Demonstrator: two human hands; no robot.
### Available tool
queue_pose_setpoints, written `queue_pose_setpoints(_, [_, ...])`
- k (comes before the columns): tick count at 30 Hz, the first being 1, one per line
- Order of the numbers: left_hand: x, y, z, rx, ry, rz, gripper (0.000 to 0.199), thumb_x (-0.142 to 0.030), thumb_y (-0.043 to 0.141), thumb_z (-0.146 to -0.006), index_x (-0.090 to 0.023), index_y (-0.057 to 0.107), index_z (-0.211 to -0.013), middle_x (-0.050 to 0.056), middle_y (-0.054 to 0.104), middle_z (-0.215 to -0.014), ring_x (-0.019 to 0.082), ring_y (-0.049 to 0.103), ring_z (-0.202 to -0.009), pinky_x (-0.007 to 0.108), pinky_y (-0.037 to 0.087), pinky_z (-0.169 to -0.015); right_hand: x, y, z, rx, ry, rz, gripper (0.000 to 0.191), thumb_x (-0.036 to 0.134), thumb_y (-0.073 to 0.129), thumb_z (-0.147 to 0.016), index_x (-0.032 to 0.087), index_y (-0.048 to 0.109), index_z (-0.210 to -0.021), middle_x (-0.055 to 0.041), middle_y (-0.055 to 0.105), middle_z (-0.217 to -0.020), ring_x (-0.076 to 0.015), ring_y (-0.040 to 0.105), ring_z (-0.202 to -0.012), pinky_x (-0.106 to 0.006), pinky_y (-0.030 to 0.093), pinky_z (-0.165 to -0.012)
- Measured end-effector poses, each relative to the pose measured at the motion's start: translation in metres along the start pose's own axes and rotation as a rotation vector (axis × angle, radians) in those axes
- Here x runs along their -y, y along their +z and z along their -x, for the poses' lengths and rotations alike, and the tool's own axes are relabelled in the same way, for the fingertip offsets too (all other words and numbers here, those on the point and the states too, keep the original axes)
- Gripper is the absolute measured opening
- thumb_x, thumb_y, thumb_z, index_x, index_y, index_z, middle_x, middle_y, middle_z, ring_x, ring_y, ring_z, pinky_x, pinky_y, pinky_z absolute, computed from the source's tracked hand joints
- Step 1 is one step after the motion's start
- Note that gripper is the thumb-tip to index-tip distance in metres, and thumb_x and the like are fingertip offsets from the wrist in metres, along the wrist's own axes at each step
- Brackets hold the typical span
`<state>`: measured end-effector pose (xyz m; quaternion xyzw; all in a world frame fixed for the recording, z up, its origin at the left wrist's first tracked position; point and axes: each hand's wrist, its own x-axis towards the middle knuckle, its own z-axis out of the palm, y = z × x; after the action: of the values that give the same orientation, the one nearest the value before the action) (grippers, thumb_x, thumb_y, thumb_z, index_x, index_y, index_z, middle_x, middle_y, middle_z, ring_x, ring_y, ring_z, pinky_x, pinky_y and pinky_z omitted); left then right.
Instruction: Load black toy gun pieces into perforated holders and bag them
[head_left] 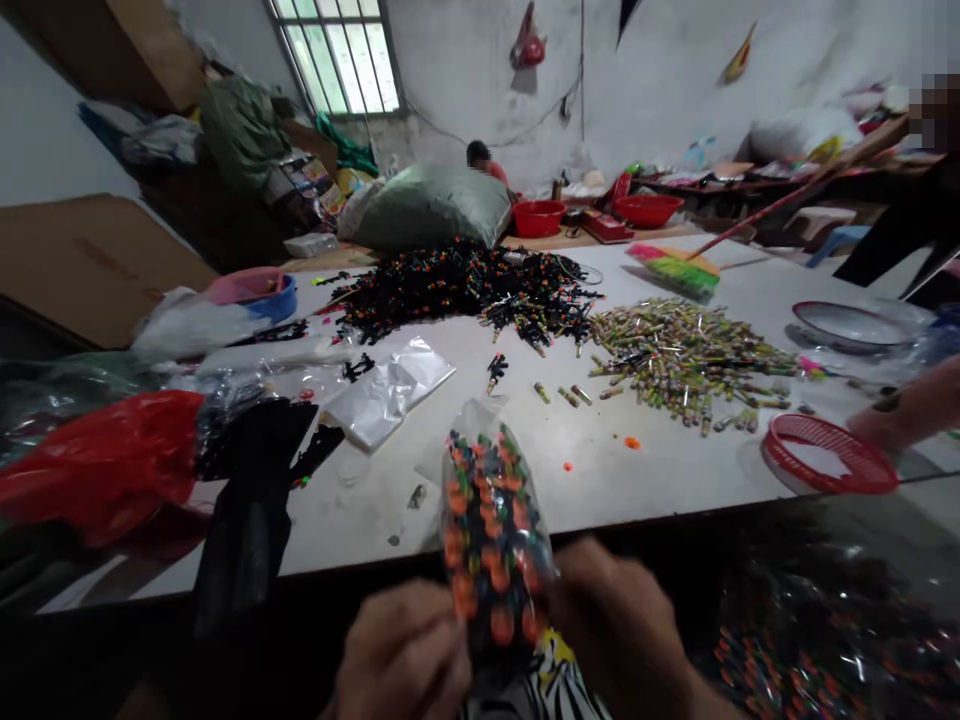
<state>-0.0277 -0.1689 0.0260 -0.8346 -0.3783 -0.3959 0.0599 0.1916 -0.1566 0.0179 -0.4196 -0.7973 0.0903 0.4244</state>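
A clear plastic bag [491,530] packed with small black pieces with orange and green parts is upright before me at the table's front edge. My left hand [405,645] has its fingers closed on the bag's lower left side. At the lower right side, my right hand [619,610] pinches the bag and is blurred by motion. Just beyond the bag, one small black piece [496,370] lies on the white table [517,425]. Flat white plastic bags [394,390] lie to its left.
Farther back are a heap of black pieces [450,285] and a pile of small yellowish tubes [690,365]. A red basket [825,455] stands at right, a red bag [97,460] at left. Filled bags [825,640] lie below right. A person [487,160] is behind a big sack [431,205].
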Motion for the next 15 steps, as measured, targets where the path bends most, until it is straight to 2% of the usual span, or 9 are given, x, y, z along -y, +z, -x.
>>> queue_pose_setpoints(1, [0.01,0.001,-0.024,-0.078,0.005,-0.033,0.014,-0.009,0.059,-0.076,-0.019,0.059,-0.085,0.001,0.064,-0.078,0.011,0.06,-0.071,0.02,0.048,-0.061,-0.008,-0.002,-0.027,-0.061,0.021,0.035,0.016,0.015,0.046,-0.083,0.02,0.054,-0.069,0.0029,0.051,-0.055,-0.0076,0.046,-0.046,-0.019,0.036,-0.048])
queue_pose_setpoints(3, [0.032,0.002,-0.081,-0.334,0.034,-0.139,0.012,-0.007,0.064,-0.068,-0.017,0.058,-0.073,-0.003,0.06,-0.064,0.008,0.056,-0.058,0.019,0.045,-0.056,-0.026,-0.009,-0.086,-0.223,0.015,0.13,0.017,0.015,0.046,-0.081,0.018,0.051,-0.065,0.0025,0.05,-0.056,-0.0084,0.046,-0.05,-0.019,0.035,-0.052])
queue_pose_setpoints(4, [0.043,0.002,-0.111,-0.384,-0.052,-0.117,0.01,-0.008,0.061,-0.067,-0.016,0.056,-0.064,-0.005,0.056,-0.058,0.006,0.052,-0.053,0.018,0.041,-0.052,-0.035,-0.014,-0.118,-0.239,0.044,0.198,0.014,0.015,0.047,-0.079,0.018,0.053,-0.066,0.002,0.052,-0.058,-0.009,0.046,-0.052,-0.02,0.033,-0.052])
queue_pose_setpoints(5, [0.055,0.002,-0.14,-0.397,-0.167,-0.036,0.011,-0.009,0.058,-0.067,-0.015,0.054,-0.058,-0.006,0.052,-0.054,0.005,0.048,-0.05,0.017,0.038,-0.05,-0.044,-0.019,-0.148,-0.217,0.08,0.255,0.009,0.015,0.05,-0.076,0.017,0.054,-0.069,0.0019,0.053,-0.06,-0.0096,0.045,-0.054,-0.021,0.032,-0.052])
queue_pose_setpoints(7, [0.075,0.0,-0.191,-0.368,-0.201,0.031,0.014,-0.013,0.052,-0.07,-0.012,0.055,-0.056,-0.007,0.048,-0.05,0.003,0.045,-0.048,0.017,0.036,-0.049,-0.055,-0.032,-0.202,-0.103,0.143,0.296,0.006,0.014,0.053,-0.071,0.017,0.057,-0.072,0.0025,0.054,-0.06,-0.0097,0.045,-0.055,-0.02,0.029,-0.052])
queue_pose_setpoints(9, [0.088,-0.003,-0.226,-0.391,-0.22,0.089,0.021,-0.016,0.043,-0.077,-0.008,0.055,-0.061,-0.007,0.047,-0.05,0.002,0.043,-0.046,0.016,0.034,-0.046,-0.056,-0.047,-0.24,-0.08,0.124,0.29,0.007,0.012,0.053,-0.069,0.014,0.059,-0.072,0.0017,0.055,-0.062,-0.0095,0.046,-0.058,-0.02,0.028,-0.053])
queue_pose_setpoints(12, [0.089,-0.008,-0.241,-0.485,-0.23,0.151,0.016,-0.017,0.044,-0.078,-0.008,0.054,-0.069,-0.006,0.05,-0.057,0.002,0.045,-0.049,0.015,0.036,-0.046,-0.045,-0.067,-0.257,-0.257,-0.013,0.274,0.012,0.012,0.05,-0.07,0.012,0.06,-0.077,0.0006,0.056,-0.066,-0.0095,0.047,-0.061,-0.021,0.031,-0.057])
queue_pose_setpoints(15, [0.073,-0.003,-0.22,-0.535,-0.21,0.19,0.004,-0.013,0.054,-0.074,-0.012,0.053,-0.07,-0.006,0.052,-0.06,0.003,0.048,-0.052,0.016,0.04,-0.049,-0.042,-0.074,-0.232,-0.332,-0.062,0.213,0.013,0.013,0.05,-0.073,0.013,0.06,-0.082,0.0024,0.054,-0.061,-0.0095,0.046,-0.056,-0.021,0.032,-0.056])
